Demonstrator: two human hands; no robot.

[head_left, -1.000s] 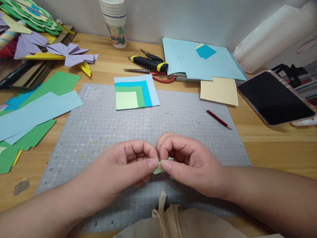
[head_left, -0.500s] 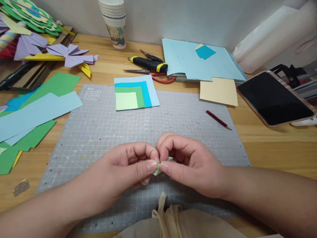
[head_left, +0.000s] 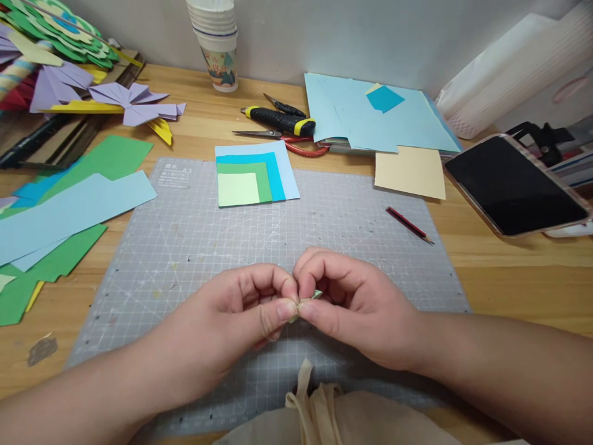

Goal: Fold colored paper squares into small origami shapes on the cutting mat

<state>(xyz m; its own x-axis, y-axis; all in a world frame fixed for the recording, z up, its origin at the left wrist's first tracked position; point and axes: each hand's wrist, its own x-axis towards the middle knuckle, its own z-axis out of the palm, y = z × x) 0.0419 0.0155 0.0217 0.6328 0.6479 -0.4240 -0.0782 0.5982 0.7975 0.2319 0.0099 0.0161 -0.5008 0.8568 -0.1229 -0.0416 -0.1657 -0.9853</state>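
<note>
A small folded piece of light green paper point(head_left: 317, 295) is pinched between both hands above the grey cutting mat point(head_left: 185, 235). My left hand point(head_left: 254, 303) is closed on its left end, thumb against fingertips. My right hand point(head_left: 356, 303) pinches it from the other side, the two thumb tips nearly touching. Most of the paper is hidden by the fingers, so its full shape cannot be made out. Farther up the mat lie stacked square sheets point(head_left: 238, 188) in light green, green, blue and pale blue.
A red and black pencil point(head_left: 410, 225) lies at the mat's right. Behind are red-handled scissors point(head_left: 306, 148), a black and yellow cutter point(head_left: 278, 118) and paper cups point(head_left: 220, 62). A phone point(head_left: 516, 185) lies right; paper strips point(head_left: 69, 213) and a purple paper flower point(head_left: 132, 102) are left.
Both hands stay in nearly the same place, still pinching. Less of the light green paper shows between the fingers now, and it looks turned or pressed flatter.
</note>
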